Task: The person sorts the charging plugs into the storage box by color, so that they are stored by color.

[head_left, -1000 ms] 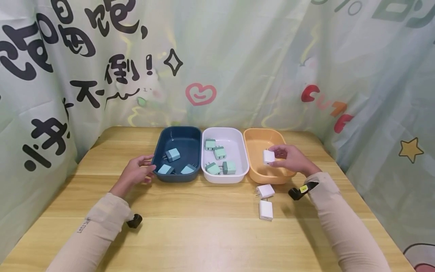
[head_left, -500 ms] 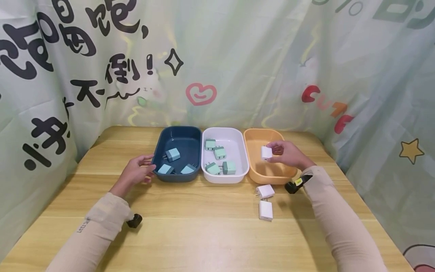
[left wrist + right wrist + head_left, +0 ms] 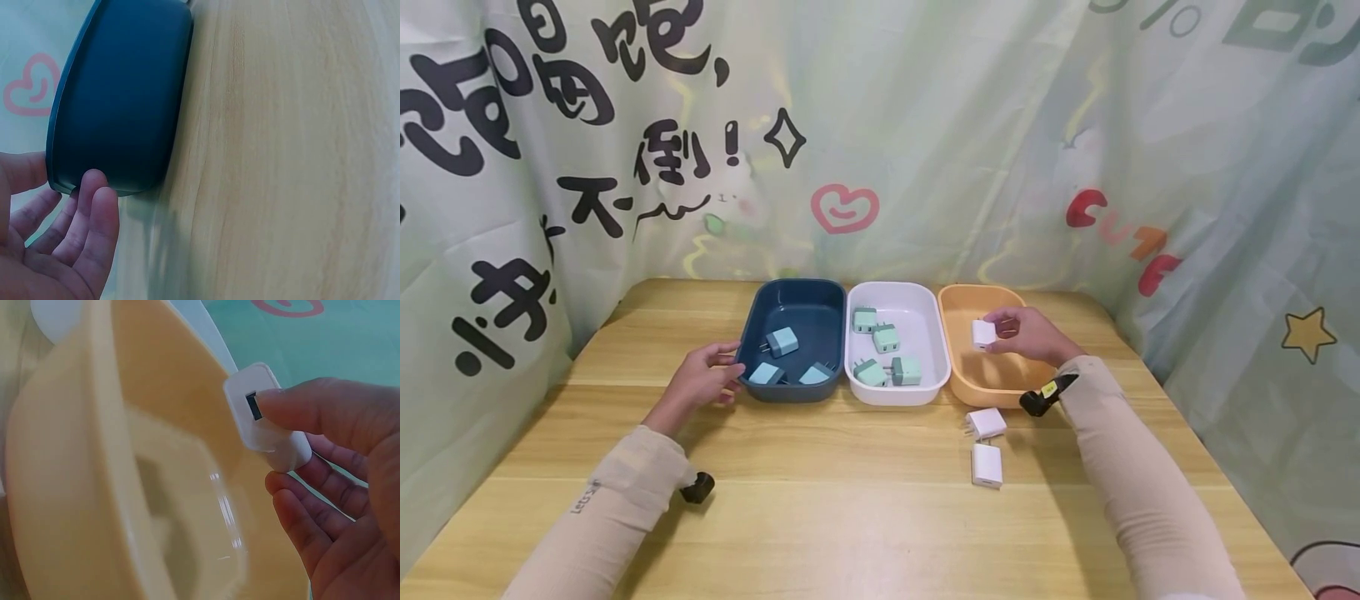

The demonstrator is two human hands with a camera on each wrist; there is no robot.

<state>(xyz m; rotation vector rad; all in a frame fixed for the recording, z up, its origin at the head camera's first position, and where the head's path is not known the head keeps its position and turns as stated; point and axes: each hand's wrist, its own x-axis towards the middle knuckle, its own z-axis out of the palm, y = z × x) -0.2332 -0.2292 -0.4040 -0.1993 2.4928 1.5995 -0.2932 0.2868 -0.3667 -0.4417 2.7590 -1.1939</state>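
My right hand (image 3: 1028,335) pinches a white USB charger plug (image 3: 983,334) over the orange bin (image 3: 1000,398). In the right wrist view the thumb lies by the black USB slot of the charger, with its fingers behind. My left hand (image 3: 702,382) rests with relaxed fingers at the near left corner of the dark blue bin (image 3: 793,395); in the left wrist view its fingertips (image 3: 105,203) touch around the rim. Two more white charger plugs, one (image 3: 986,423) behind the other (image 3: 987,465), lie on the table before the orange bin.
Between the blue and orange bins stands a white bin (image 3: 898,397) with several mint-green plugs (image 3: 886,337). Three light-blue plugs (image 3: 782,342) lie in the dark blue bin. The bins stand side by side on the wooden table (image 3: 850,508), a printed curtain (image 3: 925,125) behind.
My right hand has shifted slightly left and away from me over the orange bin, carrying the white charger plug. The left hand has stayed still at the dark blue bin.
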